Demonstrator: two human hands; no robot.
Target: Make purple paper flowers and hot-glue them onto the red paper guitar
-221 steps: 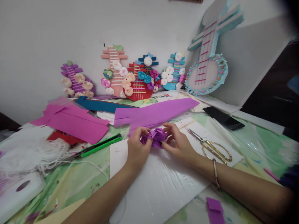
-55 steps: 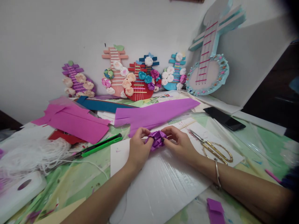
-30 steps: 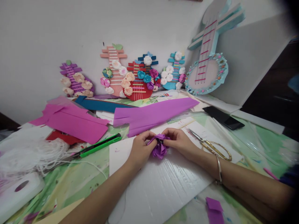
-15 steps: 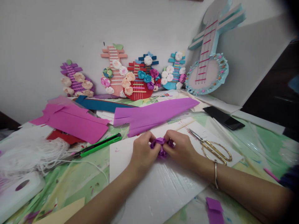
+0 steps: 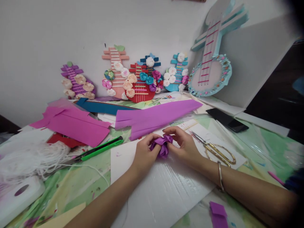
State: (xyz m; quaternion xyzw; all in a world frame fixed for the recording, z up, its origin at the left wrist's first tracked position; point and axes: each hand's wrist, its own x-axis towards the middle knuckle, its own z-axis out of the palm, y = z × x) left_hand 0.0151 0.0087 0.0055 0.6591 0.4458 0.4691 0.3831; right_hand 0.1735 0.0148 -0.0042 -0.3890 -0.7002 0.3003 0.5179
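Flower [image 5: 163,150] of crumpled purple paper, held just over the near side of the far edge of the white board [image 5: 166,190], straight ahead of the wearer; it sits between the two hands, no gap to either, so neither counts as nearer; roughly round, no clear long axis, a lobe of petals hanging towards the wearer

Left hand [image 5: 144,155] closed on the left side, thumb in front among the folds, fingers bent behind; right hand [image 5: 187,148] closed more loosely on the right side, thumb low against the petals, forefinger arched above them; contact of its other fingers hidden

Round about: scissors [image 5: 219,154] just beside the right hand, on its outer side, gold handles towards the wearer, blades pointing away; knife [image 5: 103,148], green, left of the left hand, lying aslant; purple sheet [image 5: 152,117] beyond both hands; phone [image 5: 228,120] further off to the right; white string [image 5: 35,158] heaped at far left; small purple scrap [image 5: 218,213] near the wearer, beyond the board's right edge
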